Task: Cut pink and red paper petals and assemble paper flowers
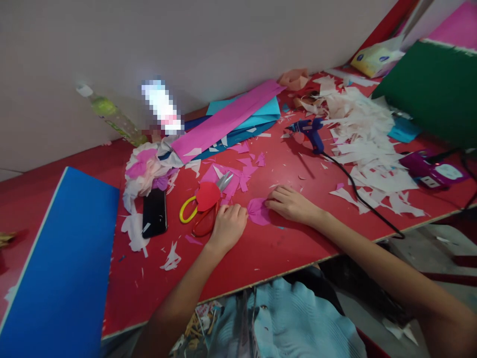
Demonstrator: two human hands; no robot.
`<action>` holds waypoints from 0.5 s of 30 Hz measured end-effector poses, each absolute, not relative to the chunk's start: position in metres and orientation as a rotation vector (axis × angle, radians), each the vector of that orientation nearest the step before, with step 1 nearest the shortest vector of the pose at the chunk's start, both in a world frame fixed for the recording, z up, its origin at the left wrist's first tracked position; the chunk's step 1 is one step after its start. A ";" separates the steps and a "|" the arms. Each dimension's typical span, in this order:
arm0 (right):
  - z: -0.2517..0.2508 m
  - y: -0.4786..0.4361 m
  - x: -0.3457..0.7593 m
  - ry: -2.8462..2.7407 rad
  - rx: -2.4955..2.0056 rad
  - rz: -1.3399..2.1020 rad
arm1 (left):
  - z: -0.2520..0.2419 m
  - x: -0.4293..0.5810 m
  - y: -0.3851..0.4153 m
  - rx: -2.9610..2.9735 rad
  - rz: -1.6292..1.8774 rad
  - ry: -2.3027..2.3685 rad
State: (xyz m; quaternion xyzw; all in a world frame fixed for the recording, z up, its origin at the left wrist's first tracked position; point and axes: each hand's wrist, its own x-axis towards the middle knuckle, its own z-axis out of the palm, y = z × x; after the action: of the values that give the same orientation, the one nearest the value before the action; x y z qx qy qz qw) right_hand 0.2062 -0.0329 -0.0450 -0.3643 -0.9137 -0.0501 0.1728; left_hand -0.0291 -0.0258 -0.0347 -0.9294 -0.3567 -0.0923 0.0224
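Note:
A small pink crepe paper piece (pixel 258 212) is held just above the red table between my two hands. My left hand (pixel 230 223) pinches its left edge, fingers curled. On the opposite edge, my right hand (pixel 288 203) grips it with fingers pressed together. Close to my left hand lie scissors (pixel 189 209) with yellow and red handles, a red paper heart shape (pixel 208 196) resting over them. Pink paper scraps (pixel 238 174) are scattered behind the hands. A paper flower (pixel 143 166) in white, peach and pink sits farther left.
A glue gun (pixel 311 133) trails its black cord toward the front edge. White paper scraps (pixel 372 139) pile up at right, near a purple device (pixel 434 171). A black phone (pixel 154 213), a bottle (pixel 115 117) and a blue board (pixel 67 258) stand or lie at left. Folded crepe paper (pixel 231 119) lies behind.

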 end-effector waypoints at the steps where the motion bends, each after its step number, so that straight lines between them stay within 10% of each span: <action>1: -0.045 -0.033 0.206 -2.592 -1.036 -0.137 | -0.035 -0.029 -0.026 -2.878 -0.286 -1.105; 15: -0.042 -0.050 0.181 -2.362 -1.134 -0.056 | -0.035 -0.026 -0.031 -2.789 -0.373 -1.158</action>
State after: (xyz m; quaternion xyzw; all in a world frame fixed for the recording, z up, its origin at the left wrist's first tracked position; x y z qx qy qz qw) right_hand 0.1808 -0.0500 -0.0419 -0.4181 -0.8709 -0.0205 0.2576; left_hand -0.0260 -0.0314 -0.0350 -0.9155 -0.3801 -0.1223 0.0494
